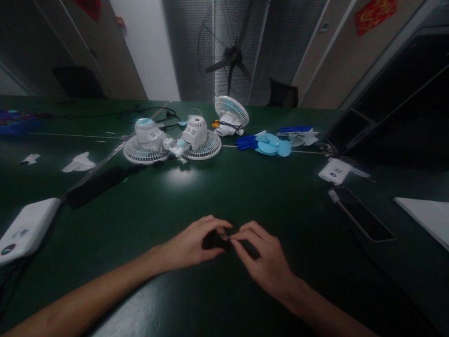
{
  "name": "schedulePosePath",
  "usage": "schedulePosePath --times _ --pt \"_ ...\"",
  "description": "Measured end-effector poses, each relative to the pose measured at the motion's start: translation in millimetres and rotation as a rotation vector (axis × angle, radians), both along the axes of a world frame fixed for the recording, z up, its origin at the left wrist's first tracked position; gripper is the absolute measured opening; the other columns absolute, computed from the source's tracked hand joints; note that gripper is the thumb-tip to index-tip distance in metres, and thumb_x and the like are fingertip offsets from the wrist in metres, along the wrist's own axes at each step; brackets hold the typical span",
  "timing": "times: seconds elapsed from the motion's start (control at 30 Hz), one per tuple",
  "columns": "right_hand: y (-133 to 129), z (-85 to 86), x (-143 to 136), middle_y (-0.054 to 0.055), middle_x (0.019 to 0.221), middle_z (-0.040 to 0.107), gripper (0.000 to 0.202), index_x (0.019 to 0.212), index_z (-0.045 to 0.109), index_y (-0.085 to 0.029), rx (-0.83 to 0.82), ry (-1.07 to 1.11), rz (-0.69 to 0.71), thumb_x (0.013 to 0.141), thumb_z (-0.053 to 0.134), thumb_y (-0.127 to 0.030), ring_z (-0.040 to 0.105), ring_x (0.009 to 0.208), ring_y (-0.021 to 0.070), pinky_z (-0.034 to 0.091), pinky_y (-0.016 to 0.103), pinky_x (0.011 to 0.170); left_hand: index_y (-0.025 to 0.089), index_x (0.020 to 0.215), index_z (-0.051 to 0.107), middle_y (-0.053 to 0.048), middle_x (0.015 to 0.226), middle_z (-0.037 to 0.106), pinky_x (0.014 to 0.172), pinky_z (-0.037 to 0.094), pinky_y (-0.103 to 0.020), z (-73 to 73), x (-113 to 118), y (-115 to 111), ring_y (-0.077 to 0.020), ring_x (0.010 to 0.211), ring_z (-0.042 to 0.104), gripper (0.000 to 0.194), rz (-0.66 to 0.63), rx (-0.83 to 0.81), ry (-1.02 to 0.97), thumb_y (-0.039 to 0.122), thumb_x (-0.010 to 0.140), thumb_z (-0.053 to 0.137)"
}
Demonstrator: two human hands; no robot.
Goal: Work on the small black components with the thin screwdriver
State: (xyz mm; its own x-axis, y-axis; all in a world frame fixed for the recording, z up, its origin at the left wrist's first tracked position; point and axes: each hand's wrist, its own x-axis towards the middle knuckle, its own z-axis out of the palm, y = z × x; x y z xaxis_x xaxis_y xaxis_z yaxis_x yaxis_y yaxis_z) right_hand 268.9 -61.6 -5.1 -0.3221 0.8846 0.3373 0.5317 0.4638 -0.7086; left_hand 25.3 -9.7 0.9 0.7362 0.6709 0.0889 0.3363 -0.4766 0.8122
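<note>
Pinched between thumb and forefinger of the right hand (264, 257), a small, thin, pale piece (226, 237) sits just below the centre of the frame. Beside it, the left hand (189, 243) curves around a dark hollow; whether its fingers grip anything, I cannot tell. Both hands are over a glossy dark-green table (280, 196). At the left edge lies a white rounded-corner box (30, 229) bearing grey print and a dark round mark, too blurred to read. Toward the right lie a flat black rectangular device with a pale rim (365, 215) and, above it, a small white box (335, 171) with similarly illegible dark marks. Farther back, left of centre, two white plastic fans rest grille-down (149, 135) (198, 138); a third white fan (231, 114) tilts near light-blue plastic blades (271, 144). At the upper right, a red hanging (375, 16) carries gold designs I cannot read.
</note>
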Motion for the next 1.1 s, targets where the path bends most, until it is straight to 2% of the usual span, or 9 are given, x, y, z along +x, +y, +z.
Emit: schedulePosePath --times 0.1,0.2,0.33,0.4,0.47,0.57,0.77,0.9,1.1 --pt "0 1.8 2 0.005 0.098 0.067 0.014 0.100 0.073 -0.023 -0.016 0.024 -0.056 0.101 0.060 -0.018 0.069 0.086 0.0193 0.054 0.032 0.076 0.028 0.142 0.056 -0.008 0.124 0.063 0.100 0.053 -0.039 1.6 0 1 -0.0236 0.116 0.062 0.058 0.002 0.020 -0.012 0.020 0.089 0.077" --pt "1 5.0 3 0.005 0.096 0.067 0.014 0.096 0.072 -0.023 -0.025 0.048 -0.100 0.100 0.060 -0.018 0.068 0.084 0.0197 0.053 0.032 0.073 0.027 0.136 0.062 -0.010 0.130 0.060 0.107 0.051 -0.042 -0.2 1 1 -0.0252 0.123 0.058 0.049 -0.022 0.084 -0.016 0.019 0.090 0.076" --pt "2 9.4 4 0.005 0.094 0.068 0.014 0.094 0.072 -0.023 -0.022 0.073 -0.117 0.100 0.060 -0.019 0.068 0.084 0.0206 0.055 0.033 0.072 0.024 0.129 0.068 -0.011 0.129 0.063 0.106 0.052 -0.041 -1.5 0 2 -0.0250 0.123 0.059 0.028 -0.122 0.201 0.045 0.025 0.101 0.066" --pt "3 10.6 5 0.006 0.094 0.068 0.014 0.094 0.072 -0.023 -0.034 0.070 -0.112 0.100 0.060 -0.019 0.069 0.084 0.0207 0.055 0.033 0.071 0.022 0.130 0.068 -0.012 0.126 0.066 0.106 0.052 -0.041 -0.3 -5 8 -0.0247 0.121 0.061 0.026 -0.156 0.263 0.091 0.027 0.107 0.057" --pt "2 10.8 5 0.005 0.094 0.068 0.014 0.095 0.072 -0.023 -0.046 0.073 -0.111 0.100 0.060 -0.019 0.068 0.083 0.0203 0.055 0.033 0.071 0.022 0.133 0.067 -0.012 0.125 0.066 0.106 0.051 -0.042 1.0 -17 21 -0.0252 0.119 0.062 0.029 -0.124 0.320 0.147 0.030 0.109 0.053" --pt "2 9.5 5 0.005 0.096 0.068 0.014 0.096 0.073 -0.023 -0.065 0.084 -0.108 0.101 0.060 -0.020 0.068 0.083 0.0197 0.056 0.032 0.070 0.024 0.132 0.069 -0.011 0.126 0.066 0.105 0.051 -0.043 0.0 -51 54 -0.0265 0.118 0.062 0.032 0.041 0.381 0.248 0.037 0.109 0.052" --pt "2 5.5 7 0.006 0.099 0.068 0.014 0.098 0.072 -0.022 -0.080 0.095 -0.075 0.102 0.059 -0.022 0.068 0.083 0.0189 0.059 0.029 0.066 0.021 0.122 0.073 -0.012 0.126 0.068 0.102 0.052 -0.043 -11.5 -138 112 -0.0310 0.115 0.064 0.045 0.515 0.403 0.340 0.056 0.104 0.051" --pt "2 4.8 7 0.006 0.099 0.068 0.013 0.100 0.072 -0.023 -0.084 0.101 -0.066 0.102 0.060 -0.022 0.069 0.084 0.0191 0.060 0.029 0.065 0.019 0.121 0.072 -0.013 0.125 0.070 0.099 0.053 -0.042 -16.4 -173 127 -0.0315 0.111 0.066 0.049 0.676 0.400 0.381 0.060 0.097 0.057" --pt "2 4.4 7 0.005 0.098 0.068 0.013 0.097 0.072 -0.023 -0.069 0.086 -0.079 0.102 0.060 -0.022 0.068 0.084 0.0193 0.059 0.031 0.071 0.018 0.126 0.070 -0.012 0.128 0.071 0.097 0.052 -0.039 -19.5 -196 134 -0.0302 0.111 0.066 0.051 0.853 0.350 0.351 0.056 0.092 0.063"
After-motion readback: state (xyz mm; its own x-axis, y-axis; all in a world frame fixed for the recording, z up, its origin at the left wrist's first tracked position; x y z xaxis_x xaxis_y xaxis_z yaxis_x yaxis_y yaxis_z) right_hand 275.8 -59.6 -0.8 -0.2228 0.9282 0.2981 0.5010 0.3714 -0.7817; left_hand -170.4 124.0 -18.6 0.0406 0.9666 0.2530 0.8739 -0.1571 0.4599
